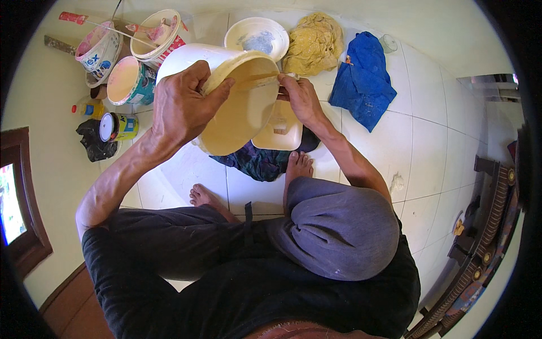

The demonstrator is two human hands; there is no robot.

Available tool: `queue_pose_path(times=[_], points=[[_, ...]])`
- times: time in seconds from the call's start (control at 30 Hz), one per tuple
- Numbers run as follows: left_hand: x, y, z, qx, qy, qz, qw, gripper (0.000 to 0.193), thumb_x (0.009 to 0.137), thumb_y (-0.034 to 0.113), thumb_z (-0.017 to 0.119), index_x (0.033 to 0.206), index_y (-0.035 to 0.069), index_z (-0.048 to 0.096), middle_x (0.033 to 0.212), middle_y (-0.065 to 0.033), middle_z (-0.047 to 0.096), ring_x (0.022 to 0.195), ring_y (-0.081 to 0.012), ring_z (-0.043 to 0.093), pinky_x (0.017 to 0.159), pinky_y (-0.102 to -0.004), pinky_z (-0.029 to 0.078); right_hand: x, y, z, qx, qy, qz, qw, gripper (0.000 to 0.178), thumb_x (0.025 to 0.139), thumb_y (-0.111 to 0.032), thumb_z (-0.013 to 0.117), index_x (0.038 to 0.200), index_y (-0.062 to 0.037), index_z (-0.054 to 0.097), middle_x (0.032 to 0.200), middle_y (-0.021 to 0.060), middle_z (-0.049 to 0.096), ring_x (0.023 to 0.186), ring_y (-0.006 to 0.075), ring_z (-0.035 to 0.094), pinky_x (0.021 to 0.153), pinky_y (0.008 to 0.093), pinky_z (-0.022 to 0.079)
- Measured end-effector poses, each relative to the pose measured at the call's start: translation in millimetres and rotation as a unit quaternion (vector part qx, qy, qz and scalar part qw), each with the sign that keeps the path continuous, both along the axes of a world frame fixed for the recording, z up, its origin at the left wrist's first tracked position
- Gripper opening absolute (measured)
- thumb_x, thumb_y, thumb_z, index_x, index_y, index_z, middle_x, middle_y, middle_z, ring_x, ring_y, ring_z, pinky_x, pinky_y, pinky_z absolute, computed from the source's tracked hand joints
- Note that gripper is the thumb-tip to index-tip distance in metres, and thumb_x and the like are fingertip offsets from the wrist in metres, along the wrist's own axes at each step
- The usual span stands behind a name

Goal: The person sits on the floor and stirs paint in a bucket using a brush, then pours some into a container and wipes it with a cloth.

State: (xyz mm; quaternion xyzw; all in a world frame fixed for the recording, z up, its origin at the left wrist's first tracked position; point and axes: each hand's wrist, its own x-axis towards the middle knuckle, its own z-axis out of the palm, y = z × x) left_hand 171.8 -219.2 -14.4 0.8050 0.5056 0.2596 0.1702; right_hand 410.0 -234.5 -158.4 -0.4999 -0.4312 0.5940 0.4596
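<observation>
My left hand (183,104) is closed on the rim of a large white bucket (234,121), thumb over the edge. The bucket is tilted on its side, its mouth toward the right, with a cream coating inside. My right hand (305,101) pinches a thin, paint-smeared flat tool (266,81) that reaches into the mouth along the upper inner wall; its exact kind is unclear. Under the bucket's lip is a cream paint tray (291,141), partly hidden, with cream paint in it. A dark patterned cloth (259,164) lies beneath, near my feet.
Paint pails (155,37), a teal-labelled tub (127,82), a yellow tin (121,127) and a black bag (93,141) stand left. Behind are a white basin (257,37), a yellow cloth (313,45) and a blue cloth (364,79). Carved wooden furniture (480,243) stands right.
</observation>
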Motion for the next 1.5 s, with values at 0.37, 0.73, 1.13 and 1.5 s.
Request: queue_pose_path(times=[0.37, 0.73, 1.13, 1.5], points=[[1.9, -1.1, 1.0, 0.003, 0.003, -0.006, 1.000, 0.042, 0.080, 0.029, 0.077, 0.063, 0.003, 0.049, 0.048, -0.0097, 0.041, 0.041, -0.0206, 0.042, 0.043, -0.0372, 0.037, -0.3, -2.3, 0.3, -0.007, 0.022, -0.027, 0.999, 0.045, 0.096, -0.032, 0.053, 0.105, 0.0099, 0.064, 0.095, 0.0135, 0.069, 0.084, 0.0188, 0.067, 0.078, 0.0331, 0.056], [5.1, -2.8, 6.0, 0.009, 0.019, -0.004, 1.000, 0.042, 0.080, 0.030, 0.077, 0.064, 0.003, 0.050, 0.048, -0.0096, 0.044, 0.040, -0.0213, 0.043, 0.043, -0.0373, 0.038, -3.0, -2.1, 0.0, -0.006, 0.046, -0.043, 0.998, 0.047, 0.096, -0.032, 0.053, 0.105, 0.0124, 0.065, 0.095, 0.0143, 0.069, 0.083, 0.0187, 0.067, 0.078, 0.0320, 0.055], [8.0, -3.4, 7.5, -0.014, 0.020, -0.006, 1.000, 0.041, 0.080, 0.033, 0.076, 0.066, 0.003, 0.053, 0.050, -0.0115, 0.050, 0.041, -0.0248, 0.049, 0.045, -0.0380, 0.040, -2.0, -2.0, -4.3, -0.012, 0.033, -0.048, 0.998, 0.046, 0.095, -0.033, 0.053, 0.095, 0.0113, 0.065, 0.089, 0.0136, 0.068, 0.081, 0.0191, 0.066, 0.077, 0.0325, 0.055], [11.6, -2.0, 6.4, -0.013, 0.015, -0.020, 1.000, 0.041, 0.081, 0.035, 0.076, 0.068, 0.002, 0.054, 0.052, -0.0132, 0.052, 0.043, -0.0288, 0.050, 0.046, -0.0391, 0.040, 1.4, -2.0, -2.3, -0.022, 0.003, -0.058, 0.998, 0.044, 0.095, -0.031, 0.052, 0.093, 0.0105, 0.065, 0.086, 0.0123, 0.068, 0.079, 0.0186, 0.066, 0.076, 0.0326, 0.056]])
